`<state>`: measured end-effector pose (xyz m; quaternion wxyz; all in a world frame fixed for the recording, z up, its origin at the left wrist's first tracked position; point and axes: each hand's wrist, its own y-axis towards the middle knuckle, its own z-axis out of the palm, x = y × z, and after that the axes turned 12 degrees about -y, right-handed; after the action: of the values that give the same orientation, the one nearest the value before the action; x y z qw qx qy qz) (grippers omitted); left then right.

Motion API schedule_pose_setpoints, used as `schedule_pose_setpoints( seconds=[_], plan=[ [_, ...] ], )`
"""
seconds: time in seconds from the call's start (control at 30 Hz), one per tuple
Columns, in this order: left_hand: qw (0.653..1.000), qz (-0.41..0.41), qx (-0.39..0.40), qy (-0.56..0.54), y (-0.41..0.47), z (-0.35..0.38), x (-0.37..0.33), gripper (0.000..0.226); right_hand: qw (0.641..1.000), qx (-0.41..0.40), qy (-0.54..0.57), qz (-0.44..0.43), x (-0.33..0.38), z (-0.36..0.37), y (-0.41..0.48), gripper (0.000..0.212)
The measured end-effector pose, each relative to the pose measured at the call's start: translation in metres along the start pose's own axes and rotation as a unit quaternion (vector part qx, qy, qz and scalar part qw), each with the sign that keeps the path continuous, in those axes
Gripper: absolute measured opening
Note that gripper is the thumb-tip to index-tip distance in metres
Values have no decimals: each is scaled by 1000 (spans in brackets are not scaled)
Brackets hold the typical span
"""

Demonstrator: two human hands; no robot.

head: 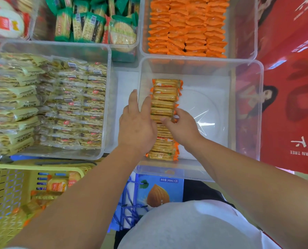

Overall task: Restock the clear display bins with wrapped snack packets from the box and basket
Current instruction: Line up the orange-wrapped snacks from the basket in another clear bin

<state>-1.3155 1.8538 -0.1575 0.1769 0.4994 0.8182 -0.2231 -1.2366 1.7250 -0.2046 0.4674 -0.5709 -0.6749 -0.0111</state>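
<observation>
Both hands are squaring one row of packets [165, 105] in the near bin [246, 112]: left hand [138, 124] lying flat alongside, right hand [181, 125] pinching a packet. Next, probably fetching more from the basket [7, 191]; far bins are looking full.

Got my left hand [137, 123] and right hand [183, 127] pressed on either side of the orange-wrapped cracker row [165, 97] in the near clear bin [246, 112].

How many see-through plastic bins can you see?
5. Near-right clear bin under both hands, yellow-packet bin left, green-packet bin behind, orange-packet bin far right, a partly cropped one far left.
</observation>
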Motion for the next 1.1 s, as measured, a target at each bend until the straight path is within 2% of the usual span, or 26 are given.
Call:
schedule_pose_setpoints(
  seconds=[0.13, 0.2, 0.27, 0.33, 0.43, 0.47, 0.57, 0.63, 0.67, 0.7, 0.77, 0.83, 0.93, 1.1],
  plan=[
    [1000, 3, 2, -6, 0, 0, 1, 63, 1000, 0, 0, 6, -2, -13, 8, 24],
    [1000, 3, 2, -11, 0, 0, 0, 63, 998, -56, -24, 22, -5, -21, 19, 35],
    [1000, 1, 3, -14, 0, 0, 0, 63, 994, -101, 4, 47, -2, -25, 29, 52],
    [1000, -4, 3, -11, 0, 1, 0, 63, 994, -88, 51, 43, 8, -28, 36, 69],
    [1000, 0, 0, -3, 0, 2, 1, 63, 996, -25, 85, -22, 19, -23, 46, 50],
    [1000, 0, 0, 0, 0, 2, 2, 63, 996, 2, 86, -31, 21, -20, 47, 50],
    [1000, -5, 2, 9, 0, 2, 2, 65, 996, 52, 62, -39, 21, -15, 53, 64],
    [1000, -7, 1, 12, 1, 2, 1, 65, 997, 36, 14, -64, 17, -15, 55, 68],
    [1000, -7, -1, 13, 1, 1, -1, 65, 995, 13, -58, -81, 15, -16, 54, 72],
    [1000, -6, -3, 14, 2, 0, -3, 65, 981, -12, -168, -102, 11, -15, 50, 79],
    [1000, -4, -10, 18, 0, -3, -8, 66, 910, -54, -378, -163, 2, -7, 39, 87],
    [1000, -12, -25, 8, -8, -7, -12, 66, 847, -43, -482, -221, -6, 4, 28, 84],
    [998, -33, -39, -25, -40, -15, -18, 68, 805, 9, -542, -242, -16, 16, 22, 85],
    [993, -47, -80, -71, -111, -32, -19, 61, 787, 31, -565, -244, -16, 12, 24, 89]
  ],
)
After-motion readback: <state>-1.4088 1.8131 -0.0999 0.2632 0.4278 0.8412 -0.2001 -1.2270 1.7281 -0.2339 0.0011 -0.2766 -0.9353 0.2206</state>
